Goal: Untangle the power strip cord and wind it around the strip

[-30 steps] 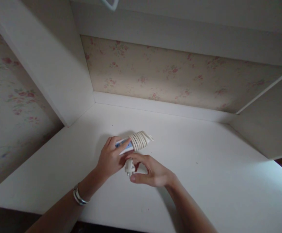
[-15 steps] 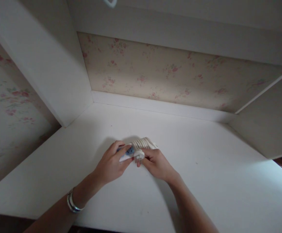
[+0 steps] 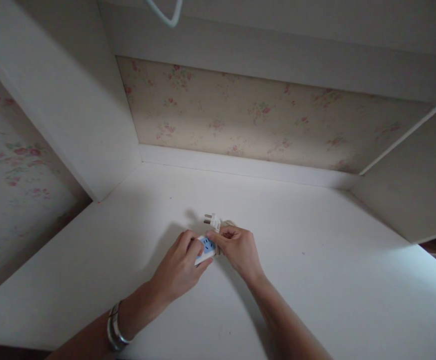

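Note:
A small white power strip (image 3: 204,250) with a blue socket face sits between my two hands above the white desk (image 3: 315,270). My left hand (image 3: 178,267) grips its near end, a silver bangle on that wrist. My right hand (image 3: 236,247) covers the strip's other end, where its white cable is wound; the coil is mostly hidden under the fingers. The white plug (image 3: 211,219) sticks out just beyond my right hand, prongs pointing left.
The desk sits in an alcove: a white side panel (image 3: 71,100) at left, a floral-papered back wall (image 3: 259,120), a white panel (image 3: 401,190) at right, a shelf overhead. A white hook-like loop (image 3: 165,15) hangs at the top.
My right hand has carried the plug from the near side of the strip up over it to the far side, and now rests on the wound cable. Both hands sit slightly lower in view.

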Motion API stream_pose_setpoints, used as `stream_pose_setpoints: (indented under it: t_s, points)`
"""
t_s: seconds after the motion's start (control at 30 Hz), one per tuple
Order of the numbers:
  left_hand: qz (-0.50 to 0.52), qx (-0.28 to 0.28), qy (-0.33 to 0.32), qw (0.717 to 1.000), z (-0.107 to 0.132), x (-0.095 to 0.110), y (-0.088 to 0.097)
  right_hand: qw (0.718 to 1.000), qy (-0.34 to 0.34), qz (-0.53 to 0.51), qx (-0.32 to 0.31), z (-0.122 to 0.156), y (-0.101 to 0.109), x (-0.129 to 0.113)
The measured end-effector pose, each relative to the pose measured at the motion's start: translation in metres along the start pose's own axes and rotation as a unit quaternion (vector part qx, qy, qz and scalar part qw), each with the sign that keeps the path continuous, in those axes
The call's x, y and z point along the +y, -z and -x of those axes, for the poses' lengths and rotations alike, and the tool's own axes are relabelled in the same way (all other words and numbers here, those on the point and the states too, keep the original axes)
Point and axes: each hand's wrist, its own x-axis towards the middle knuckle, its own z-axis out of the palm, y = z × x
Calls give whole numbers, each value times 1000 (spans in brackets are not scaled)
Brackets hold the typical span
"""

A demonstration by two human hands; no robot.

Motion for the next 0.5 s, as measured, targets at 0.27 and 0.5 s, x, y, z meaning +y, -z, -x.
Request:
stream_pose_setpoints:
  t_s: [0.27,0.5]
  points:
    - [-11,-11,-40,999,1,8,-5,981,80,169,46,5,-7,0]
    - [38,-3,-8,999,-1,7,-7,954,174,229,88,10,-12,1]
